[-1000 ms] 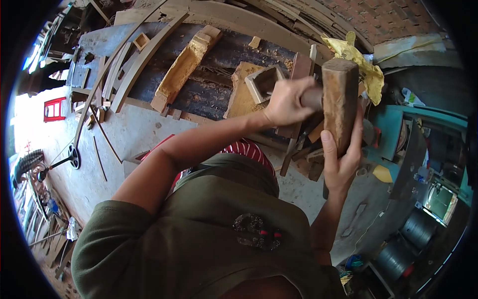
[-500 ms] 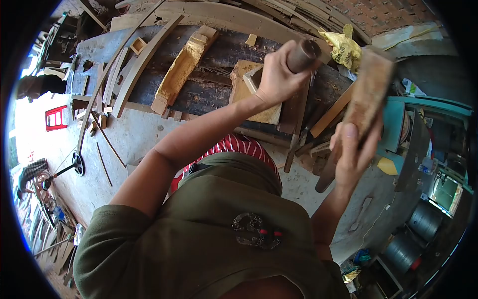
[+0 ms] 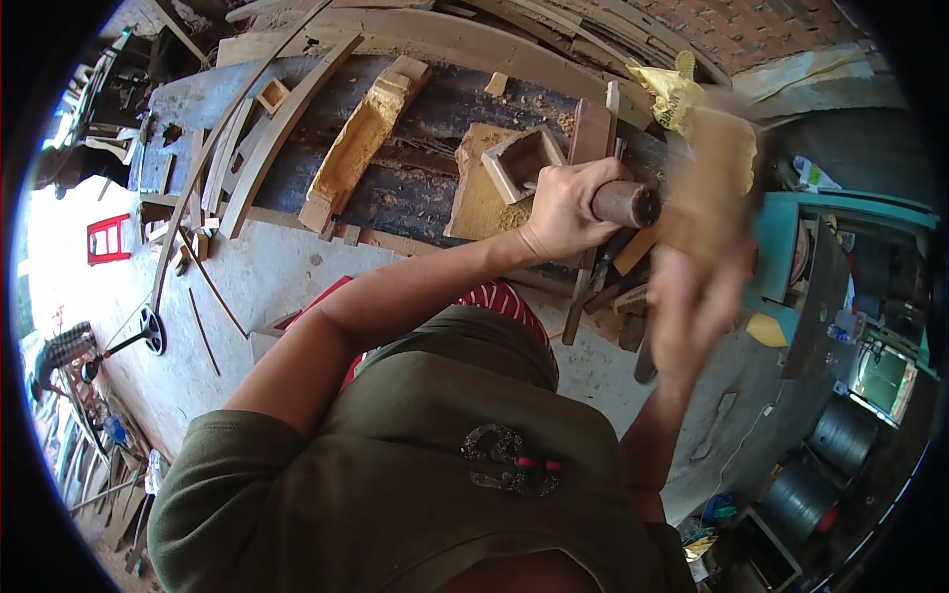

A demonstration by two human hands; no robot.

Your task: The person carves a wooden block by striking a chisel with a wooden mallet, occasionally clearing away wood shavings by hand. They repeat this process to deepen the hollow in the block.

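My left hand (image 3: 576,210) is wrapped round the thick wooden handle of a chisel (image 3: 626,205), its butt end facing up to the right. A bit of its blade shows by the small square wooden box (image 3: 501,181); the rest is hidden behind the fist. This box lies tilted on a flat yellowish board (image 3: 473,208) on the workbench, with wood dust about it. In my right hand (image 3: 692,306), a wooden mallet (image 3: 714,173) is held with its block head up, close to the chisel's butt. Both mallet and right hand are smeared by motion.
On the dark workbench (image 3: 405,198) lie a hollowed yellow wood piece (image 3: 361,138), a long curved strip (image 3: 287,133) and a reddish-brown block (image 3: 592,128). A yellow bag (image 3: 672,99) sits at its right end. Teal machinery (image 3: 781,247) stands at right; a red stool (image 3: 109,239) is at left.
My left hand and the chisel have come down and a little right, uncovering the box and reddish-brown block. The mallet has swung left toward the chisel's butt.
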